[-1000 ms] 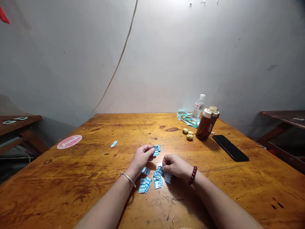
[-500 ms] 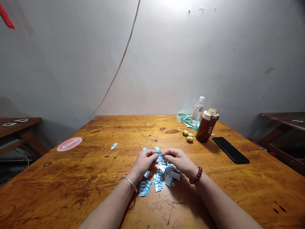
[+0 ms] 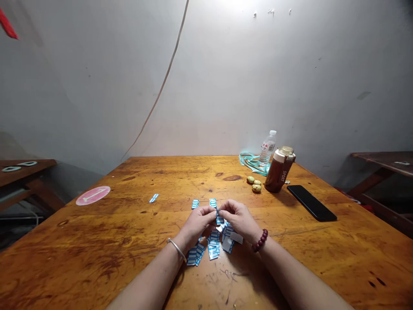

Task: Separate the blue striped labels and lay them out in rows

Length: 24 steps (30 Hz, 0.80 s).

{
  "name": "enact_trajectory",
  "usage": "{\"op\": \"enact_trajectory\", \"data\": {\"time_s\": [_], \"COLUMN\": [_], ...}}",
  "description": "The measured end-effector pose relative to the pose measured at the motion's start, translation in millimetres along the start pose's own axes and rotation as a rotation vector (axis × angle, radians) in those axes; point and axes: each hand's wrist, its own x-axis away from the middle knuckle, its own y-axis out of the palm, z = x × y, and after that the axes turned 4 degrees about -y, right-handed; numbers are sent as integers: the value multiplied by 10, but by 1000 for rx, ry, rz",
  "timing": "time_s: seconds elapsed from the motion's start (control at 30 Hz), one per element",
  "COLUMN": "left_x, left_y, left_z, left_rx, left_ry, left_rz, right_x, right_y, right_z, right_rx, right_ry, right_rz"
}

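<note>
Several small blue-and-white paper labels (image 3: pixel 213 251) lie in loose piles between and below my hands. My left hand (image 3: pixel 200 221), with a silver bangle at its wrist, is closed in a pinch near the middle. Fingertips almost touching it, my right hand (image 3: pixel 238 218) wears a dark red bead bracelet and pinches too. A blue-and-white label (image 3: pixel 220 219) shows at the right fingertips. What the left fingers hold, if anything, is hidden. Other labels (image 3: pixel 195 203) lie just beyond the left hand, and a single label (image 3: pixel 154 198) rests farther off to the left.
On the wooden table (image 3: pixel 180 176) stand a brown sports bottle (image 3: pixel 278 172) and a clear water bottle (image 3: pixel 268 148) by a teal strap (image 3: pixel 248 160). Near them are small yellowish round items (image 3: pixel 256 188) and a black phone (image 3: pixel 311 203). A pink round sticker (image 3: pixel 93 195) is at left.
My hands have drawn closer together, the right one moving left until the fingertips nearly meet. More of the labels beyond my left hand now shows.
</note>
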Motion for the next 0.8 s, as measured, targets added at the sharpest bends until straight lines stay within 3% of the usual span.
{"op": "enact_trajectory", "data": {"time_s": [0.43,0.67,0.8], "left_x": [17,6,-43], "left_y": [18,11,-95], "left_z": [23,38,55], "left_rx": [119,80,112], "left_ry": [4,16,108], "left_rz": [-84,-3,142], "right_x": [-10,-26,6], "right_y": [11,2,-2], "right_z": [100,90,60], "right_rx": [-26,47,205], "right_ry": [28,30,45], "right_rz": [12,38,17]}}
